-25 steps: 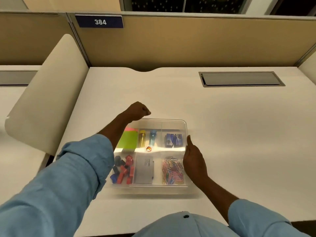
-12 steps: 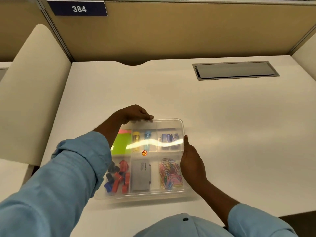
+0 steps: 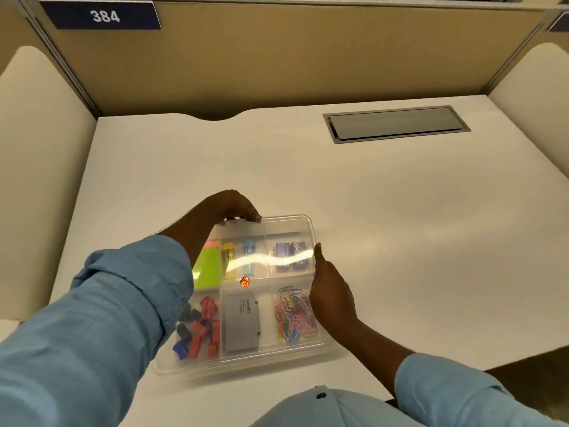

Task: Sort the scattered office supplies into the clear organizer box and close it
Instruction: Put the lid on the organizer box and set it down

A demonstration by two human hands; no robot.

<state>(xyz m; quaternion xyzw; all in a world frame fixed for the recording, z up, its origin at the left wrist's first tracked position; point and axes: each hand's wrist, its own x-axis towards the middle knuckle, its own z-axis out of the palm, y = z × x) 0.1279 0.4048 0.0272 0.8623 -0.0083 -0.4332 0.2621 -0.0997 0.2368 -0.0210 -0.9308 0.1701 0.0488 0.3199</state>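
Observation:
The clear organizer box [image 3: 289, 224] lies on the white desk near the front edge with its transparent lid down over the compartments. Inside I see green sticky notes [image 3: 207, 268], red and blue binder clips [image 3: 200, 328], a grey staples box [image 3: 241, 322], coloured paper clips [image 3: 294, 315] and small blue items [image 3: 291, 254]. My left hand [image 3: 234, 206] curls over the far left edge of the lid, fingertips on it. My right hand [image 3: 331, 295] lies against the box's right side, thumb pointing up along the lid's edge.
A grey cable hatch [image 3: 395, 123] is set into the desk at the back right. Beige partition panels close off the back and both sides; a sign reading 384 [image 3: 101, 15] hangs at the top left. The desk's front edge [image 3: 523, 355] runs close on the right.
My left hand came down from a fist above the far edge onto the lid's far left edge. The view has tilted down and moved closer. My right hand stayed at the right side.

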